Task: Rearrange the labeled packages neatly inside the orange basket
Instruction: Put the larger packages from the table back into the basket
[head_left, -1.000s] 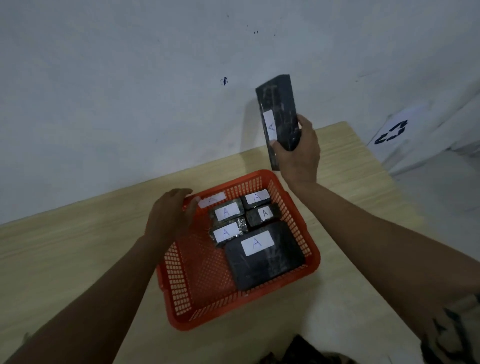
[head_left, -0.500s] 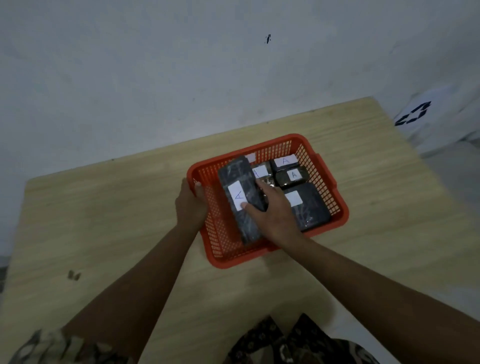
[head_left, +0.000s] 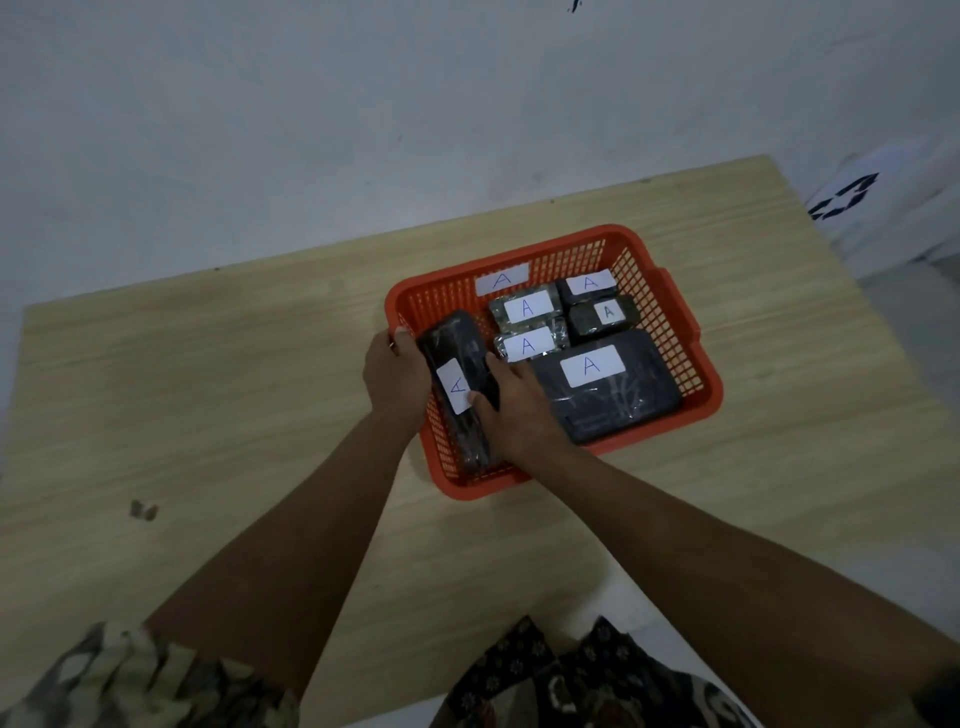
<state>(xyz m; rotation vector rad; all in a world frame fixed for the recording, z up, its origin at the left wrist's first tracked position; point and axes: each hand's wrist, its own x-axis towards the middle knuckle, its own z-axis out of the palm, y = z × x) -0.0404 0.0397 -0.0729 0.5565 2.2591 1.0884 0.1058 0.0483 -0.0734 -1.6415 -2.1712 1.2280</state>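
An orange basket (head_left: 670, 306) sits on the wooden table, with a white "A" label on its far wall. Inside lie a large dark package (head_left: 608, 395), two silvery packages (head_left: 524, 309) (head_left: 527, 345) and two small dark packages (head_left: 587, 286) (head_left: 602, 314), each labeled "A". A long dark package (head_left: 457, 384) lies along the basket's left side. My right hand (head_left: 514, 410) presses on its right edge, thumb on its label. My left hand (head_left: 395, 379) grips the basket's left rim next to that package.
The wooden table (head_left: 234, 389) stands against a pale wall. A small dark scrap (head_left: 143, 510) lies on the table at the left. A white bag with a black recycling mark (head_left: 847, 195) sits beyond the table's right end.
My right hand brought the long package down from the air into the basket's left side. My left hand stayed at the basket's left rim. The camera view shifted.
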